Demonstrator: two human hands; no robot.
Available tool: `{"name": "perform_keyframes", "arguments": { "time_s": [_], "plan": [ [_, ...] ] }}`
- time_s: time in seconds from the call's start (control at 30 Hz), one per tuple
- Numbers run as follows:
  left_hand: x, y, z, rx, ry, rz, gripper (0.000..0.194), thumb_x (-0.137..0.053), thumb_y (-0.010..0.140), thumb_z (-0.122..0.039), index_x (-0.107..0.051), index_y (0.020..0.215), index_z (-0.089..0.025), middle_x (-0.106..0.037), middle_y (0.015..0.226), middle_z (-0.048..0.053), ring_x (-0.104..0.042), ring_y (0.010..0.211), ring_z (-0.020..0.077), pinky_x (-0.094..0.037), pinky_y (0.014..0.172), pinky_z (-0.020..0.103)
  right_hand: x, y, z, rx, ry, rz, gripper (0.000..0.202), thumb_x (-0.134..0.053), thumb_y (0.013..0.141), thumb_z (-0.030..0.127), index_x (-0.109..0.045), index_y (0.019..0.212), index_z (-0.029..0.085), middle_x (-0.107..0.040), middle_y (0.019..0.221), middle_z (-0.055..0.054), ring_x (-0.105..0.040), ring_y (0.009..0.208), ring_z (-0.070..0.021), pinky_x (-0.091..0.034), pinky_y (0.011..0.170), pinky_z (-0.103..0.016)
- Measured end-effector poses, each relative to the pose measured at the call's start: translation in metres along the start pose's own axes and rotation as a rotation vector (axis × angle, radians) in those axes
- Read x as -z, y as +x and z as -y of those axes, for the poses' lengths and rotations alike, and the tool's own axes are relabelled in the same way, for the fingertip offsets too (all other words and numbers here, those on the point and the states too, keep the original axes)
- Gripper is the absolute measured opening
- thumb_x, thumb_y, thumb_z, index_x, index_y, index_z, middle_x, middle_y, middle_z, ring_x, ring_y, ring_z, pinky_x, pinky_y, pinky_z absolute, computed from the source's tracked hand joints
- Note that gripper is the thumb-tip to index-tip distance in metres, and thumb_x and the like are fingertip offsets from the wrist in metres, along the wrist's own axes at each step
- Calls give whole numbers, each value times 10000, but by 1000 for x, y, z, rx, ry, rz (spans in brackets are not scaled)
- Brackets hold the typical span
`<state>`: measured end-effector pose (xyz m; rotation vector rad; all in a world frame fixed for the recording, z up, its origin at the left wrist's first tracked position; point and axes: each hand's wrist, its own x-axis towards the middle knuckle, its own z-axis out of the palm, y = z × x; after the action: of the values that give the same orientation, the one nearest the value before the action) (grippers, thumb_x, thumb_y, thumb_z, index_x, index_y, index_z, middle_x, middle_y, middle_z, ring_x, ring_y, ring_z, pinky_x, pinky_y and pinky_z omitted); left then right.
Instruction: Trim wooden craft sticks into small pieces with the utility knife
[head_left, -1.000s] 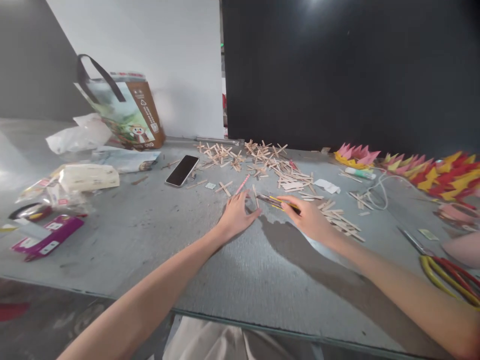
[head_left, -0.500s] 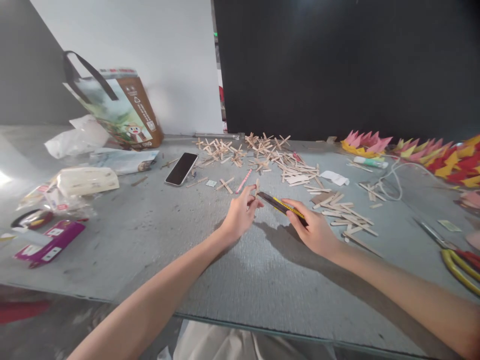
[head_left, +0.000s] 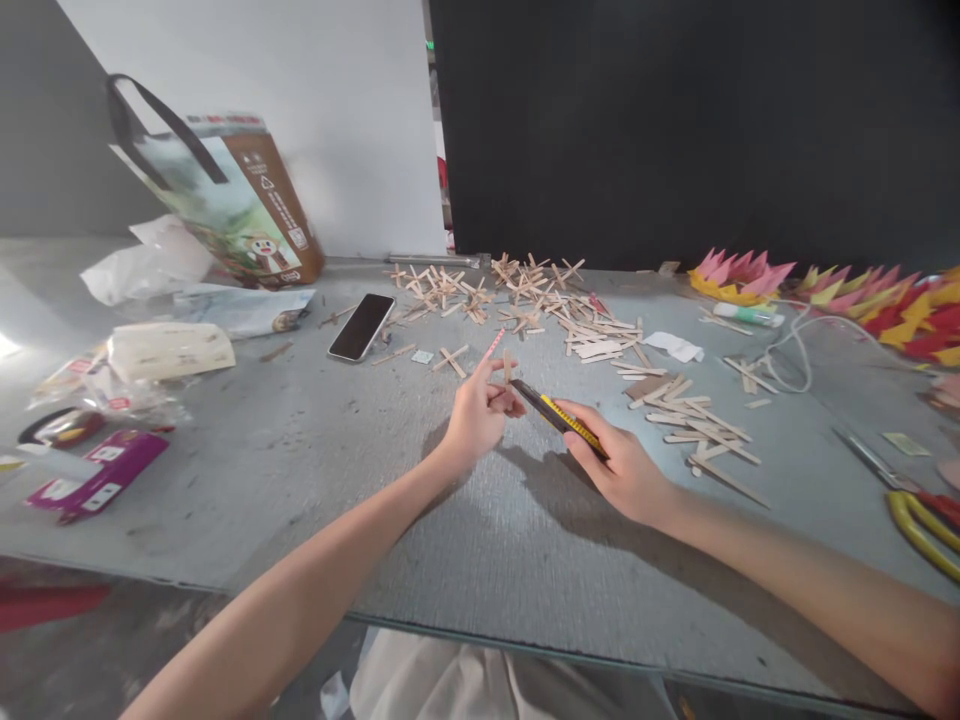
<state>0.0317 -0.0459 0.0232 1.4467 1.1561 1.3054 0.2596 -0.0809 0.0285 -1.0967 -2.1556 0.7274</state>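
Observation:
My left hand (head_left: 480,408) pinches a short wooden craft stick (head_left: 508,366), which stands roughly upright between the fingers. In my right hand (head_left: 619,462) is a black and yellow utility knife (head_left: 559,415), its tip meeting or nearly meeting the lower part of the stick. Just beyond the left fingers lies a pink patterned strip (head_left: 493,345). A crossed pair of sticks (head_left: 451,361) rests to the left of it. Loose craft sticks (head_left: 701,425) are scattered to the right of the knife, and a heap of joined stick crosses (head_left: 525,283) sits farther back.
A phone (head_left: 361,327) lies left of centre, with a printed bag (head_left: 255,205) behind it. Plastic wrappers (head_left: 172,352) and a purple packet (head_left: 97,475) are at left. On the right are scissors (head_left: 919,515), a white cable (head_left: 787,370) and folded-paper pieces (head_left: 739,277).
The stick in my left hand now stands more upright with its flat face toward me. Both hands have shifted slightly left, and the knife tip stays at the stick.

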Motion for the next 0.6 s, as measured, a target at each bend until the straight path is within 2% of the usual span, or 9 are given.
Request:
{"name": "perform_keyframes", "arguments": {
  "time_s": [0.23, 0.37, 0.5, 0.6],
  "plan": [
    [0, 1, 2, 20, -60, 16, 345, -519, 885, -120, -580, 1224, -144, -653, 620, -19, -627, 568, 125, -502, 631, 260, 0, 1, -1, -29, 34, 35, 453, -411, 1095, 450, -497, 1487, 239, -710, 967, -35, -615, 700, -156, -501, 697, -273],
    [2, 3, 5, 16, -63, 37, 383, -512, 873, -103, -579, 1247, -153, -647, 611, -25, -610, 557, 122, -478, 616, 258, 1, 1, -3, -75, 105, 77, 478, -399, 1098, 476, -479, 1506, 240, -601, 772, 9, -506, 594, -147, -434, 581, -260],
    [3, 2, 3, 22, -61, 43, 402, -546, 850, -99, -586, 1246, -155, -641, 597, -32, -602, 554, 120, -450, 606, 252, -1, 1, -6, -112, 219, 94, 495, -397, 1095, 501, -481, 1502, 233, -482, 691, 37, -442, 552, -145, -379, 509, -254],
    [2, 1, 0, 34, -87, 66, 402, -565, 842, -102, -591, 1240, -151, -626, 575, -42, -590, 542, 117, -435, 596, 248, -2, 2, -8, -134, 297, 99, 502, -390, 1090, 523, -500, 1488, 238, -456, 675, 39, -438, 542, -147, -368, 490, -253]
  ]
}}
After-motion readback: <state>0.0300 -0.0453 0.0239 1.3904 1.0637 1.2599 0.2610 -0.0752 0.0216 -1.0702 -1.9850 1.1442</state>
